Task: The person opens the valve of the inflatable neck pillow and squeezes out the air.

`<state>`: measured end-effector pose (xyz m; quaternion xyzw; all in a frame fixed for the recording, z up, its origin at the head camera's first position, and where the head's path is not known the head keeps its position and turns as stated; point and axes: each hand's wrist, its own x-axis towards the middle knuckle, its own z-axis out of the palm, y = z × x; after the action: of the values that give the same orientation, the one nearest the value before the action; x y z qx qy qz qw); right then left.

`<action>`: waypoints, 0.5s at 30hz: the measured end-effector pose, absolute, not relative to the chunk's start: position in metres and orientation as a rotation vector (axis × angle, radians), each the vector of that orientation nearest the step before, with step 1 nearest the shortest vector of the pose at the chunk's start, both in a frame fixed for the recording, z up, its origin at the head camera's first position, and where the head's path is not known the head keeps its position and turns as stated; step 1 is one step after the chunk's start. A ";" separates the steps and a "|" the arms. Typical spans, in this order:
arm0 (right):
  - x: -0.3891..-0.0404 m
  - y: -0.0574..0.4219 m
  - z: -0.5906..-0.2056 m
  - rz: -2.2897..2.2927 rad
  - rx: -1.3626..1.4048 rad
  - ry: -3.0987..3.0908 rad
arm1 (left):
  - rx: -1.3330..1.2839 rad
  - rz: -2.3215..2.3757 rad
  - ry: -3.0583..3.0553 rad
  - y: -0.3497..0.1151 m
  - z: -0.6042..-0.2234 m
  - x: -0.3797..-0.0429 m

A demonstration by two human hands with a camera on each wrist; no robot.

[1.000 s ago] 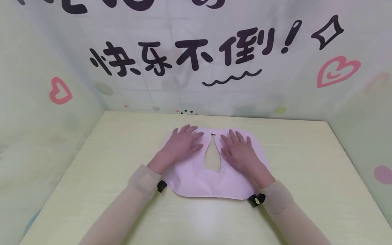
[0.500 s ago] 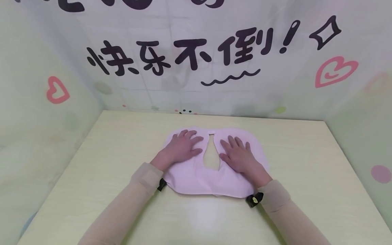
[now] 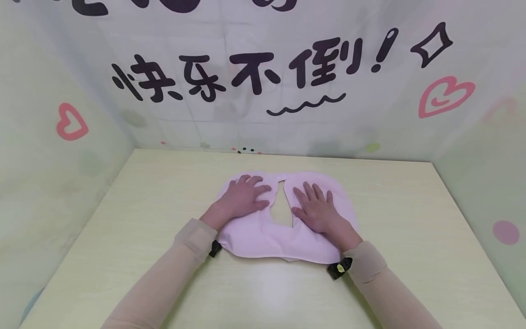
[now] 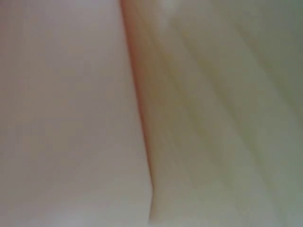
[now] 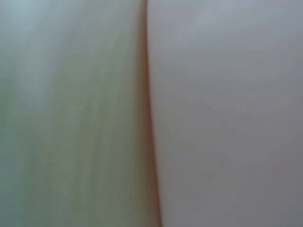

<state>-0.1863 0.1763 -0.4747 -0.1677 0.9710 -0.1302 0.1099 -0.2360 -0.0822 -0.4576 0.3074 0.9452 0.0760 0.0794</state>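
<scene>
A pink cloth shaped like a bib (image 3: pixel 283 244) lies spread on the table, with a teardrop-shaped opening in its middle that narrows at the far edge. To the left of the opening, my left hand (image 3: pixel 242 198) rests palm down on the cloth, fingers spread. My right hand (image 3: pixel 316 210) lies flat on the other side, its fingers pointing away from me. Blurred close-ups fill both wrist views: the pale cloth (image 4: pixel 71 113) borders the table in the left wrist view, and the cloth (image 5: pixel 227 113) takes up the right half of the right one.
The pale wooden table (image 3: pixel 411 256) stretches around the cloth on all sides. Behind it hangs a white printed backdrop (image 3: pixel 230 119) with dark lettering and pink hearts. Side panels stand at the left and right edges. Dark wrist devices sit below both sleeve cuffs.
Both hands have drawn slightly back toward me over the cloth, uncovering more of its far edge. The cloth's near edge has shifted a little away, with folds below the opening. The view drifts slightly.
</scene>
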 end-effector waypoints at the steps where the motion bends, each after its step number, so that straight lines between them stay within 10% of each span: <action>1: -0.186 0.176 -0.476 -0.380 -0.493 2.856 | 0.925 0.227 2.827 -0.083 -0.458 -0.236; 15: -0.188 0.180 -0.489 -0.401 -0.509 2.865 | 0.975 0.185 2.840 -0.082 -0.458 -0.236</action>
<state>-0.1884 0.1795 -0.4890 -0.1723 0.9703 -0.1358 0.1019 -0.2365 -0.0818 -0.4577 0.3234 0.9419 0.0614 0.0665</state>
